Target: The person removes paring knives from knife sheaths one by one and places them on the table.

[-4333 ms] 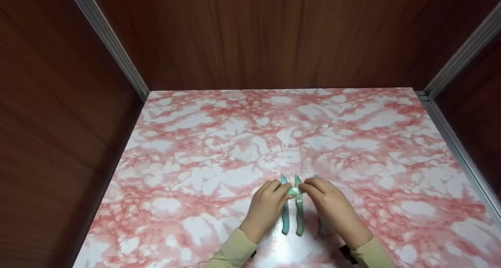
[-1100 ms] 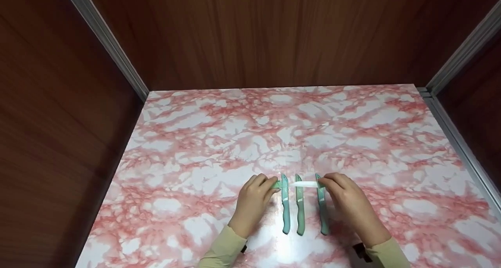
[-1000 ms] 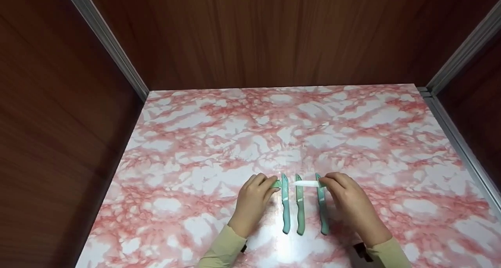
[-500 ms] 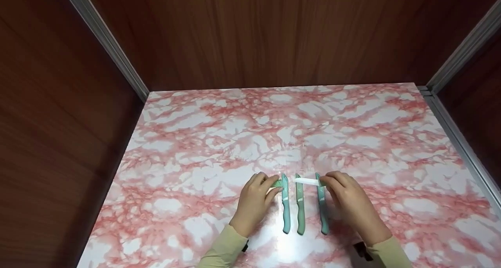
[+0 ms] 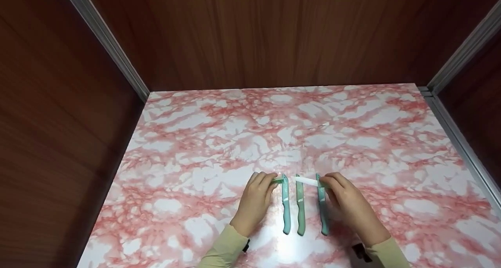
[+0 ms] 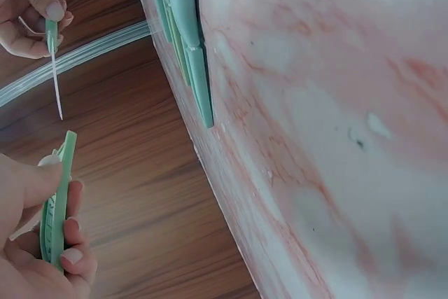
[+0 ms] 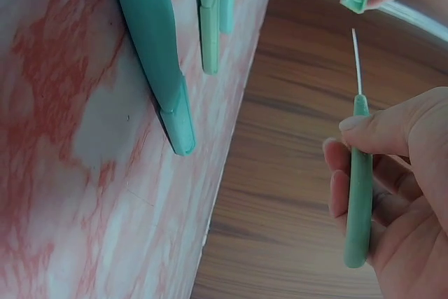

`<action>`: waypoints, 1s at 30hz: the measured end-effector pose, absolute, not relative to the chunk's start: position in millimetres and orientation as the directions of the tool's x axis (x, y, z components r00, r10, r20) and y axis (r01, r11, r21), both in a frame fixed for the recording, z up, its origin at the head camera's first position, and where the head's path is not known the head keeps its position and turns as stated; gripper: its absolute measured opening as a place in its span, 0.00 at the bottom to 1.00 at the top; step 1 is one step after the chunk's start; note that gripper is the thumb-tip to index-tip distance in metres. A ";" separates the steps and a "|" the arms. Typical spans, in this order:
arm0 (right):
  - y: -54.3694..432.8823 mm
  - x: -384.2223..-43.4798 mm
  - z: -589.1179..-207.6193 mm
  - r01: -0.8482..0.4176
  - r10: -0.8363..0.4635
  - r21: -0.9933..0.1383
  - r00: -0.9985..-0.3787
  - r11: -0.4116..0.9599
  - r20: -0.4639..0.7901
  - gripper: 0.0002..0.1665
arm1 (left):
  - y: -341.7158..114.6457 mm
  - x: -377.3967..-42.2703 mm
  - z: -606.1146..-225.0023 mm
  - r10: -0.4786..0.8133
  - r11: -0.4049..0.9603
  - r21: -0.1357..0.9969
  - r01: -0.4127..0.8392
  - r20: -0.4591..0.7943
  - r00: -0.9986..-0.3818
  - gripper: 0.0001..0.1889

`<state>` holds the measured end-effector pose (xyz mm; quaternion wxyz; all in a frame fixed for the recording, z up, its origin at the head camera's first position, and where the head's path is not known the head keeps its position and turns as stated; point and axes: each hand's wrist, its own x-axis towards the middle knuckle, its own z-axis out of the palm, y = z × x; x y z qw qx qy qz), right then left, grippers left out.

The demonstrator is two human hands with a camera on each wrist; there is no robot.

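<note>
My right hand (image 5: 344,197) grips the green handle (image 7: 360,208) of a small knife, thumb along its side. The knife's bare white blade (image 5: 307,181) points left toward my other hand. Between the thumb and fingers of my left hand (image 5: 252,201) is a light green blade sheath (image 6: 59,208), its mouth facing the blade tip across a short gap. Both are held above the table. Beneath them lie three sheathed knives in a row, handles toward me: a turquoise knife (image 5: 286,217) at left, a sage green knife (image 5: 300,217) in the middle and a teal knife (image 5: 324,217) at right.
The table (image 5: 195,142) has a red and white marbled top. Dark wood panels (image 5: 250,37) stand behind it and at both sides, with metal strips (image 5: 113,45) at the corners.
Earlier, both hands were together over the middle knife. They have since moved apart, baring the blade. Over the last second the blade has tilted slightly and the sheath has turned in my left fingers.
</note>
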<state>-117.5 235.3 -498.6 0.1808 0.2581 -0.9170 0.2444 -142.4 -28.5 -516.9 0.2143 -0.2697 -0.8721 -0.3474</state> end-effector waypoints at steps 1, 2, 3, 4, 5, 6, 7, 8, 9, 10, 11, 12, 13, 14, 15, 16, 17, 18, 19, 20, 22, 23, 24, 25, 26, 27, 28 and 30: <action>234.9 -117.5 -498.8 -0.560 -0.380 -0.358 -0.802 0.747 0.461 0.22 | -28.4 -142.4 -516.7 0.316 0.605 0.514 0.608 0.547 -0.776 0.10; 234.5 -117.6 -499.1 -0.558 -0.374 -0.361 -0.802 0.748 0.465 0.22 | -28.3 -142.4 -516.3 0.309 0.595 0.539 0.596 0.531 -0.789 0.10; 234.2 -117.7 -499.2 -0.556 -0.368 -0.369 -0.804 0.745 0.468 0.23 | -28.2 -142.4 -515.9 0.302 0.585 0.565 0.582 0.515 -0.802 0.09; 233.7 -117.6 -499.4 -0.554 -0.360 -0.385 -0.806 0.738 0.469 0.23 | -28.1 -142.2 -515.6 0.294 0.574 0.588 0.570 0.502 -0.814 0.09; 233.2 -117.6 -499.6 -0.552 -0.353 -0.404 -0.810 0.730 0.469 0.24 | -28.1 -142.3 -515.4 0.286 0.565 0.607 0.559 0.491 -0.823 0.09; 232.8 -117.6 -499.9 -0.549 -0.345 -0.423 -0.814 0.721 0.468 0.24 | -28.0 -142.3 -515.0 0.279 0.557 0.623 0.549 0.482 -0.831 0.08; 232.2 -117.6 -500.3 -0.547 -0.337 -0.446 -0.817 0.708 0.468 0.25 | -27.9 -142.6 -514.9 0.273 0.550 0.634 0.544 0.479 -0.834 0.08; 231.6 -117.8 -500.6 -0.539 -0.326 -0.462 -0.824 0.704 0.463 0.25 | -27.7 -142.8 -514.7 0.267 0.542 0.643 0.540 0.477 -0.837 0.07; 230.8 -117.8 -500.9 -0.529 -0.316 -0.480 -0.832 0.699 0.456 0.25 | -27.5 -143.0 -514.6 0.264 0.536 0.651 0.538 0.476 -0.839 0.07; 229.9 -117.8 -501.2 -0.516 -0.306 -0.495 -0.841 0.699 0.445 0.25 | -27.3 -143.3 -514.4 0.262 0.528 0.655 0.540 0.479 -0.838 0.07; 228.9 -117.9 -501.6 -0.505 -0.297 -0.505 -0.849 0.700 0.437 0.24 | -26.9 -143.6 -514.0 0.261 0.520 0.660 0.542 0.482 -0.837 0.07; 227.8 -117.8 -501.7 -0.490 -0.286 -0.514 -0.858 0.704 0.426 0.24 | -26.4 -143.8 -513.6 0.260 0.513 0.664 0.544 0.484 -0.836 0.07; 226.7 -117.6 -501.9 -0.473 -0.275 -0.523 -0.868 0.709 0.413 0.23 | -25.9 -144.0 -513.6 0.259 0.506 0.668 0.545 0.486 -0.835 0.06; 225.4 -117.5 -502.3 -0.453 -0.263 -0.531 -0.880 0.716 0.396 0.22 | -25.5 -144.1 -513.4 0.257 0.499 0.672 0.547 0.488 -0.834 0.06; 224.3 -117.3 -502.5 -0.437 -0.254 -0.539 -0.889 0.720 0.381 0.21 | -25.0 -144.1 -513.2 0.257 0.491 0.676 0.550 0.491 -0.833 0.06; 223.1 -117.1 -502.6 -0.421 -0.245 -0.546 -0.897 0.724 0.367 0.21 | -24.6 -144.3 -513.2 0.254 0.485 0.679 0.552 0.494 -0.831 0.06; 222.1 -116.9 -502.8 -0.408 -0.236 -0.551 -0.904 0.728 0.357 0.20 | -24.1 -144.3 -513.0 0.252 0.480 0.680 0.554 0.498 -0.830 0.06; 221.2 -116.8 -502.8 -0.396 -0.229 -0.556 -0.909 0.731 0.347 0.19 | -23.9 -144.4 -513.1 0.250 0.473 0.683 0.556 0.501 -0.829 0.06; 220.6 -116.8 -503.0 -0.386 -0.222 -0.559 -0.914 0.733 0.340 0.19 | -23.5 -144.5 -513.1 0.247 0.466 0.687 0.557 0.504 -0.828 0.06; 220.0 -116.9 -503.0 -0.379 -0.216 -0.563 -0.917 0.734 0.336 0.18 | -23.3 -144.7 -513.3 0.245 0.458 0.690 0.560 0.507 -0.826 0.06; 219.1 -117.0 -502.7 -0.375 -0.210 -0.569 -0.918 0.732 0.335 0.17 | -22.8 -144.9 -512.7 0.240 0.446 0.698 0.560 0.510 -0.826 0.05; 218.9 -117.2 -502.6 -0.376 -0.208 -0.572 -0.918 0.729 0.338 0.17 | -22.5 -145.1 -512.7 0.237 0.439 0.703 0.560 0.510 -0.827 0.05; 218.6 -117.3 -502.7 -0.376 -0.206 -0.575 -0.918 0.727 0.339 0.16 | -22.4 -145.3 -512.8 0.234 0.432 0.711 0.555 0.506 -0.830 0.05; 218.5 -117.4 -503.0 -0.376 -0.206 -0.579 -0.918 0.724 0.339 0.16 | -22.3 -145.3 -512.5 0.231 0.426 0.718 0.550 0.502 -0.834 0.04; 218.4 -117.4 -503.1 -0.378 -0.206 -0.582 -0.917 0.720 0.341 0.15 | -22.1 -145.2 -512.6 0.230 0.417 0.726 0.546 0.497 -0.837 0.05; 218.3 -117.3 -503.6 -0.379 -0.206 -0.585 -0.917 0.717 0.342 0.15 | -21.9 -145.2 -512.6 0.229 0.408 0.736 0.541 0.491 -0.841 0.05; 218.2 -117.3 -504.0 -0.378 -0.205 -0.589 -0.918 0.714 0.340 0.15 | -21.7 -145.2 -512.8 0.228 0.398 0.747 0.534 0.483 -0.846 0.05; 218.1 -117.2 -505.3 -0.375 -0.203 -0.596 -0.920 0.710 0.336 0.15 | -21.2 -145.0 -513.0 0.227 0.374 0.766 0.523 0.471 -0.852 0.05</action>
